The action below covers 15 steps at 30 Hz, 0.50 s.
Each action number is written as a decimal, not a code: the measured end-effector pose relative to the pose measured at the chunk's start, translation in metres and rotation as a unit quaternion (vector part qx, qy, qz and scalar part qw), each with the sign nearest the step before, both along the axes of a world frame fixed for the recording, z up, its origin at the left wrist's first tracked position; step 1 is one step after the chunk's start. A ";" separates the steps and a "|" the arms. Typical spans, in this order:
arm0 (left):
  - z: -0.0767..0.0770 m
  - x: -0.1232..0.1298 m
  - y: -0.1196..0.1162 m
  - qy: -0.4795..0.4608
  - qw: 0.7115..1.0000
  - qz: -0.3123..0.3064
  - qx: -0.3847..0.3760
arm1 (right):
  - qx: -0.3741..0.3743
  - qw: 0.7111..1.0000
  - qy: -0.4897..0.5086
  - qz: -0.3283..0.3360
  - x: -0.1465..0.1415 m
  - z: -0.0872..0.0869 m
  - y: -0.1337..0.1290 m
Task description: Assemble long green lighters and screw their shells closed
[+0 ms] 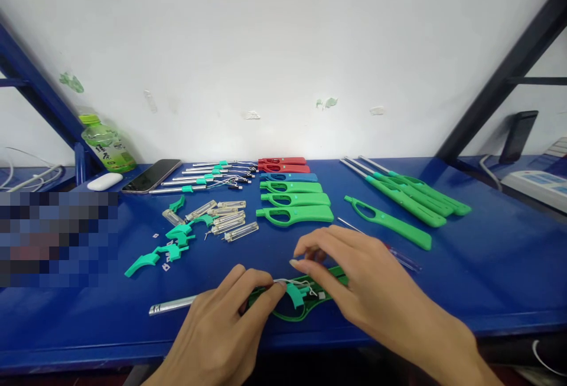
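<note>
A green gas lighter half-shell (296,315) lies open side up at the front of the table. A metal tube (172,304) sticks out to its left. Inside it are a teal trigger (296,296), white wires and a small white block (321,295). My left hand (225,321) grips the shell and tube, its fingertips pressing at the wires beside the trigger. Just above the shell's right part, my right hand (349,273) is curled with thumb and index fingertips close together; whatever is between them is too small to make out.
Loose teal triggers (181,231) and clear fuel tanks (234,220) lie left. Behind are tube assemblies (195,180), and green (296,214), blue (283,177) and red shells (283,164). Lighters (407,197), a loose shell (390,220) and a screwdriver (405,259) lie right. A phone (153,174) and bottle (108,146) stand left.
</note>
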<state>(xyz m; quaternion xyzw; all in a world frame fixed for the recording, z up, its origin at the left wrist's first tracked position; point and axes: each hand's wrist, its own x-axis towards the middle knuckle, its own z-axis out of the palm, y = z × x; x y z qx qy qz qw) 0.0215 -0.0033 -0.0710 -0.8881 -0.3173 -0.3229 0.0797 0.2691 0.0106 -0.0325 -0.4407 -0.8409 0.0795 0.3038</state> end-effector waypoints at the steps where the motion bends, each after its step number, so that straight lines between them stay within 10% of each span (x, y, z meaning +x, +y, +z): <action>1: 0.000 0.000 0.000 -0.003 1.000 0.001 0.001 | -0.015 1.000 -0.002 0.003 0.006 0.001 -0.001; 15: -0.005 -0.001 0.001 -0.006 1.000 -0.003 -0.002 | -0.103 0.991 -0.028 0.081 0.030 -0.005 -0.002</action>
